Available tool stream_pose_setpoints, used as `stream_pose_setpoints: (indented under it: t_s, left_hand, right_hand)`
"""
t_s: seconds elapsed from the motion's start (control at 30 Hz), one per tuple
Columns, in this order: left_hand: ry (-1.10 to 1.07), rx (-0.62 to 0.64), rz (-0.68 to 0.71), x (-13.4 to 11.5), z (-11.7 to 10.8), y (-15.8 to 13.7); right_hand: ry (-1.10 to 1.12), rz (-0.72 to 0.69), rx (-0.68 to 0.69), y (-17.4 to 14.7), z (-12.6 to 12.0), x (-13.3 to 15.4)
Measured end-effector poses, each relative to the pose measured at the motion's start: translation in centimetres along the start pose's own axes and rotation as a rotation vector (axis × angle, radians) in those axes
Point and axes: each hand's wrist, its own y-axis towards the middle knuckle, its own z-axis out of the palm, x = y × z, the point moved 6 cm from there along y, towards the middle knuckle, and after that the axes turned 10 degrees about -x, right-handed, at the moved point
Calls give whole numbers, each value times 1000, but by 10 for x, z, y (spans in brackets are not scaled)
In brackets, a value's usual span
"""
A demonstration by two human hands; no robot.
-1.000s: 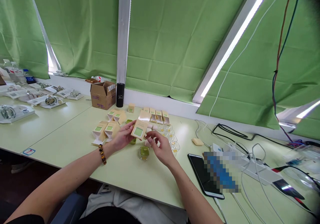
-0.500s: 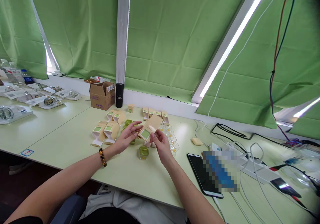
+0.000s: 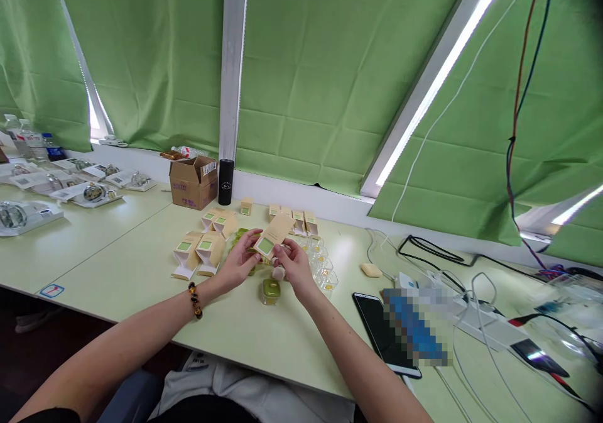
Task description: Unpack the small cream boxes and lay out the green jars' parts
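Between my two hands is a kraft-paper box [image 3: 274,234] with a green square on its front, tilted above the table. My left hand [image 3: 241,261] has its fingers at the box's left side. On the right edge, the thumb and fingers of my right hand [image 3: 294,264] pinch the card. Just below stands a small clear jar with a green lid [image 3: 271,290]. Several green lids [image 3: 241,232] are partly hidden behind my left hand. Clear plastic cups [image 3: 325,263] stand in rows beyond my right hand.
Open kraft boxes [image 3: 210,252] stand at left, others [image 3: 311,223] behind. A cardboard carton [image 3: 192,183] and black tumbler [image 3: 225,183] are by the wall. At right lie a phone [image 3: 384,332], cables and a power strip [image 3: 485,325]. Bagged items [image 3: 94,192] lie far left.
The kraft box has moved slightly left and down. My left fingers, spread and apart from it before, have come in to its left side. My right hand has shifted left with the box.
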Motion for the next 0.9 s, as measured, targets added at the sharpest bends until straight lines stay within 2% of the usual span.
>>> stream_pose_setpoints:
  t_s: [0.4,0.67,0.9]
  left_hand:
    - [43,-95,8,-10,-7,13]
    - [57,-125,-102,-16,17,29]
    - [37,-137,-44,-2,28,31]
  right_hand:
    - [34,-70,22,18,16,-1]
    - [108,-61,-67,21,-2,-3]
    - [222,-27,-132,24,-13,-2]
